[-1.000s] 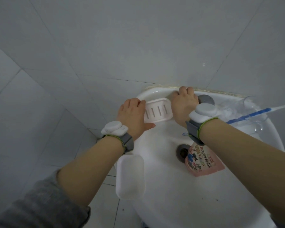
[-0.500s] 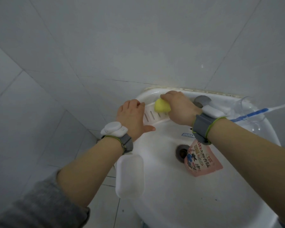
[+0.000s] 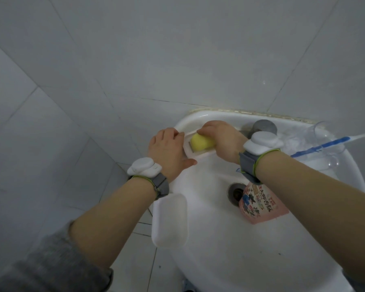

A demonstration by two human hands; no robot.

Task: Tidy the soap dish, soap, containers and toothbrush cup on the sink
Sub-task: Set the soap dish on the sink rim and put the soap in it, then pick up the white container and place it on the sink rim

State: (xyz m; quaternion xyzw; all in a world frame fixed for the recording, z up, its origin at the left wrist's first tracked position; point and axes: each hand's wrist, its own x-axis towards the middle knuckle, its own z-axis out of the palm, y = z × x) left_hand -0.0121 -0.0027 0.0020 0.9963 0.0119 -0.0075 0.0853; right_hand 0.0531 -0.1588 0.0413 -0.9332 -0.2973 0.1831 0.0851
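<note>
A white slotted soap dish (image 3: 190, 151) rests on the back left rim of the white sink (image 3: 230, 239). My left hand (image 3: 167, 150) grips its left end. My right hand (image 3: 221, 137) holds a yellow soap (image 3: 200, 142) down in the dish. A white lid or tray (image 3: 169, 220) lies on the sink's left rim. A pink printed pouch (image 3: 259, 202) lies in the basin beside the drain (image 3: 234, 191). A clear toothbrush cup (image 3: 318, 131) with a blue and white toothbrush (image 3: 325, 144) lies tipped at the back right.
A grey tap (image 3: 263, 126) stands at the back of the sink, behind my right wrist. Tiled walls close in behind and to the left. The floor shows below the sink's left edge.
My right hand brought the yellow soap over the dish and lowered it into the dish. My left hand stayed on the dish's left end.
</note>
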